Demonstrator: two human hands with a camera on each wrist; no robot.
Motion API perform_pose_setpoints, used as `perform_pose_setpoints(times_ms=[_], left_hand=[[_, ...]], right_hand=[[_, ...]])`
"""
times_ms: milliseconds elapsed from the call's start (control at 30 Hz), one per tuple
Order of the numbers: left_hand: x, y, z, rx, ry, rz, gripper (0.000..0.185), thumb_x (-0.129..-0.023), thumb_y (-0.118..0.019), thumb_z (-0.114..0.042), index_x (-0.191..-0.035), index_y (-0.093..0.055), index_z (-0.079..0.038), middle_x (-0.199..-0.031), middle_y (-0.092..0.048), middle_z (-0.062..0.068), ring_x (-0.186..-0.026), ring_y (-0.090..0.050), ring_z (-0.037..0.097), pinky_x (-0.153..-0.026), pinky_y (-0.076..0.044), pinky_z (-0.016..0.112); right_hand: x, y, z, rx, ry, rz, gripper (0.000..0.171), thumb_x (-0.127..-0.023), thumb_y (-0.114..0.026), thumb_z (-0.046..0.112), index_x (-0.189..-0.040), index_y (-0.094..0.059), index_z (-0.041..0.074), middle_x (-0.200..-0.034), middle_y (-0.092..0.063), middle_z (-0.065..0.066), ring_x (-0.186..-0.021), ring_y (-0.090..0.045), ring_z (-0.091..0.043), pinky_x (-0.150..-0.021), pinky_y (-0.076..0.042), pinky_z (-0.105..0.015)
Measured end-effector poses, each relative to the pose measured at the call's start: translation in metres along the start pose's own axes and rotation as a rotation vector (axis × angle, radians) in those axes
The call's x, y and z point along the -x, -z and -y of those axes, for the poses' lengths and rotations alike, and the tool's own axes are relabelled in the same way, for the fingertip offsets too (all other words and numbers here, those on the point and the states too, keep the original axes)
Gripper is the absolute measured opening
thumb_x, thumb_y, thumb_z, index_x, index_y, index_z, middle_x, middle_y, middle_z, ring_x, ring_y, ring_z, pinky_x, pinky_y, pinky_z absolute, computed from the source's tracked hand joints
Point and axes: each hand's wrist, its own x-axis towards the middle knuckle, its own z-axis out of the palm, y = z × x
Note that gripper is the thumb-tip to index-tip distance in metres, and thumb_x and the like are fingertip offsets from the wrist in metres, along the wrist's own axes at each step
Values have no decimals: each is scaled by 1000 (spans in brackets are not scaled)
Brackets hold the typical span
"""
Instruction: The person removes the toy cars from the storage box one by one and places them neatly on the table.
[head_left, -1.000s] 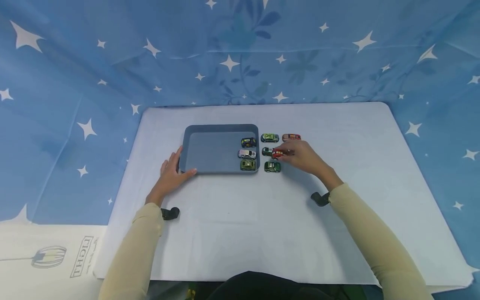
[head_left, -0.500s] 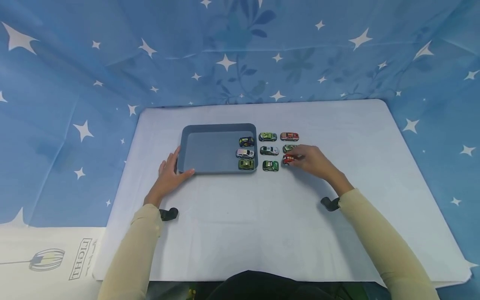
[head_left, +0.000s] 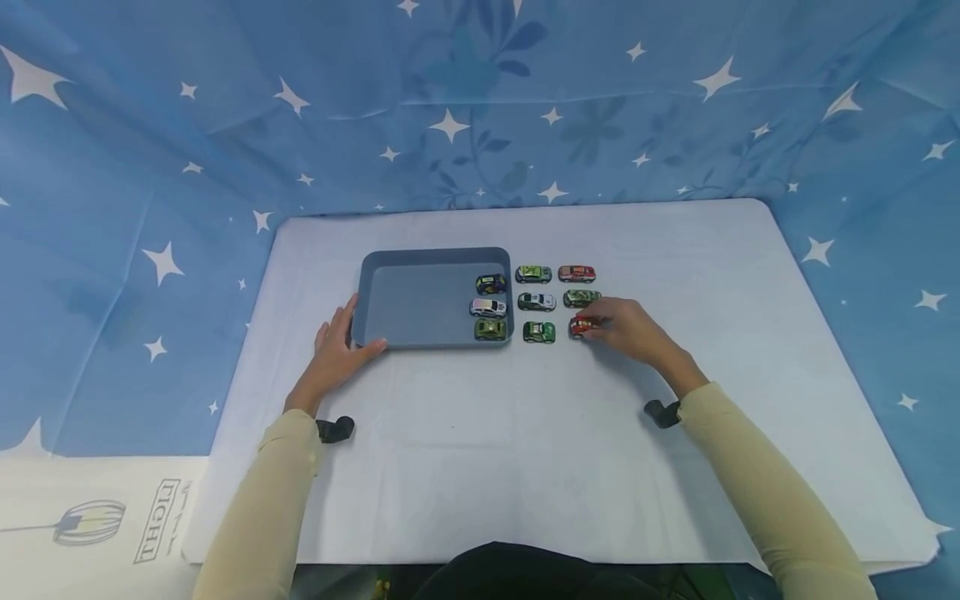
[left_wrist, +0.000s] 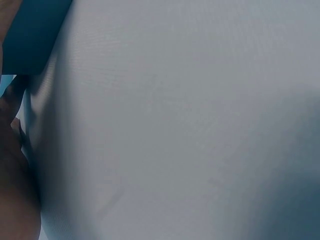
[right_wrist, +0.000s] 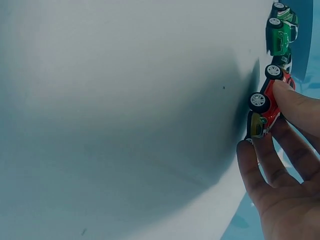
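Observation:
At the near end of the right-hand column, my right hand [head_left: 633,329] pinches a red toy car [head_left: 578,327] between thumb and fingers. In the right wrist view the red car's wheels show low over the white cloth, with a green toy car [right_wrist: 281,37] beyond it. My left hand [head_left: 337,358] lies at the front left corner of the grey-blue tray [head_left: 412,308], fingers spread along its left side and thumb at the front rim. Inside the tray's right end stand a dark blue car [head_left: 491,284], a white car [head_left: 488,307] and an olive car [head_left: 491,330].
Just right of the tray are a lime car [head_left: 533,274], a white-and-green car [head_left: 537,302] and a green car [head_left: 539,332]. An orange-red car [head_left: 577,273] and a camouflage-green car [head_left: 582,297] stand behind the held one. White cloth [head_left: 465,467] covers the table.
My right hand has carried the red car right and toward me, from over the white-and-green car to the near end of the right column. My left hand stays at the tray.

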Motion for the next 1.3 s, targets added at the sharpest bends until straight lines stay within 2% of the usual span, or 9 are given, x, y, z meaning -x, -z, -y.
perform_pose_setpoints(times_ms=[100,267,500,667,967,1133,1300], left_hand=[[0,0,-1,-3,-10,1,108,-99,-71,-59,-174,1,-32,-180,-2,12,-164,8,31,-128,11,58],[0,0,-2,11,11,6,108,-98,-71,-60,-173,2,-36,-180,1,9,-164,11,30,-127,11,60],[0,2,-3,-5,-14,4,109,-99,-71,-58,-174,2,-29,-179,-2,14,-164,8,33,-127,12,57],[-1,1,-2,-15,-19,3,108,-99,-70,-57,-175,1,-28,-179,-3,15,-164,6,33,-128,12,56],[-2,2,-2,-24,-19,1,109,-99,-70,-58,-175,1,-25,-179,-4,16,-164,6,33,-128,12,55],[-3,1,0,-30,-4,5,109,-98,-70,-59,-175,0,-26,-179,-2,14,-164,6,33,-128,11,56],[-2,0,0,-8,26,7,110,-97,-71,-63,-174,0,-32,-180,0,12,-164,10,31,-128,10,58]], right_hand=[[0,-1,0,7,-4,2,34,-94,-81,1,-126,-74,-5,-124,-74,-22,-118,-67,-41,-104,-53,-58],[1,-3,-3,24,-31,9,33,-94,-82,2,-126,-75,-3,-125,-74,-21,-120,-66,-40,-106,-52,-58],[0,-4,-2,20,-37,13,36,-94,-81,3,-129,-74,-4,-128,-72,-23,-124,-64,-42,-109,-48,-60],[1,-3,-1,22,-24,11,44,-94,-82,3,-135,-71,-4,-130,-71,-23,-121,-66,-40,-107,-50,-59],[-2,1,1,-16,25,-100,38,-98,-80,11,-132,-73,-3,-123,-73,-21,-112,-69,-39,-97,-57,-57],[-7,4,5,-55,16,-120,37,-98,-79,11,-133,-73,-2,-123,-72,-18,-110,-68,-35,-97,-56,-57],[-16,5,12,-59,52,-137,37,-98,-79,10,-133,-73,-2,-125,-72,-20,-112,-69,-37,-99,-54,-59]])
